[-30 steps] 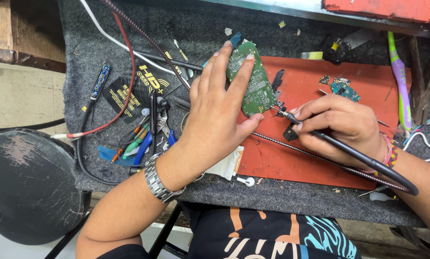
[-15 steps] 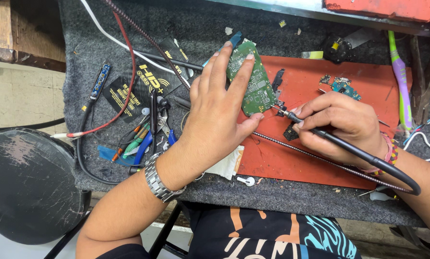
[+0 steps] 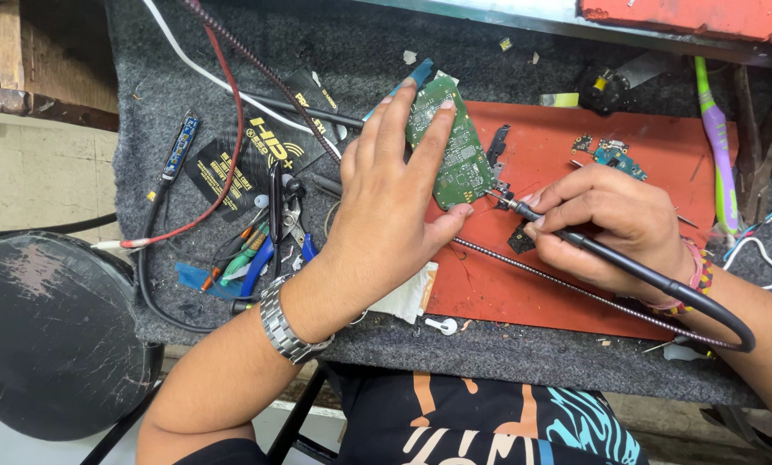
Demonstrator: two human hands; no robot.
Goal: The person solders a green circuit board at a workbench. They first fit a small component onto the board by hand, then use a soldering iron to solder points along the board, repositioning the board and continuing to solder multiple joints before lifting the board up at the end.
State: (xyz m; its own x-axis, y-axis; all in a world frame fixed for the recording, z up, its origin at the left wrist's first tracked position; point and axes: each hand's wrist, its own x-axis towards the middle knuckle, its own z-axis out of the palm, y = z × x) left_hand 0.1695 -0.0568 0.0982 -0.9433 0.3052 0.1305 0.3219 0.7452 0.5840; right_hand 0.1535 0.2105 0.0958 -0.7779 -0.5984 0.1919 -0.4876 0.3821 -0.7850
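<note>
Almost nothing has moved since the earlier frames: both hands sit where they were, the board keeps the same tilt, and only the black cable loop at about 4 o'clock has shifted a touch, which I read as steady, fine work held on one spot rather than a change of step. The left hand (image 3: pixel 395 198) lies spread over the green circuit board (image 3: pixel 451 145), fingers long and only lightly curled, the fingertips resting on the board's upper part and the thumb pressed against its lower edge at roughly 5 o'clock of the board, so the board is pinned rather than gripped in a fist. The board lies at the 12 o'clock side of the bench, partly over the left edge of the red mat (image 3: pixel 558 275). The right hand (image 3: pixel 614 224) is closed in a pen-like pinch around the soldering iron (image 3: pixel 524 209), whose tip meets the board's lower right corner, just beside the left thumb. A smaller blue-green board (image 3: pixel 611 155) lies on the mat at 1 o'clock, and a heap of pliers and screwdrivers (image 3: pixel 265 241) sits at 9 o'clock on the grey felt (image 3: pixel 145 103).
</note>
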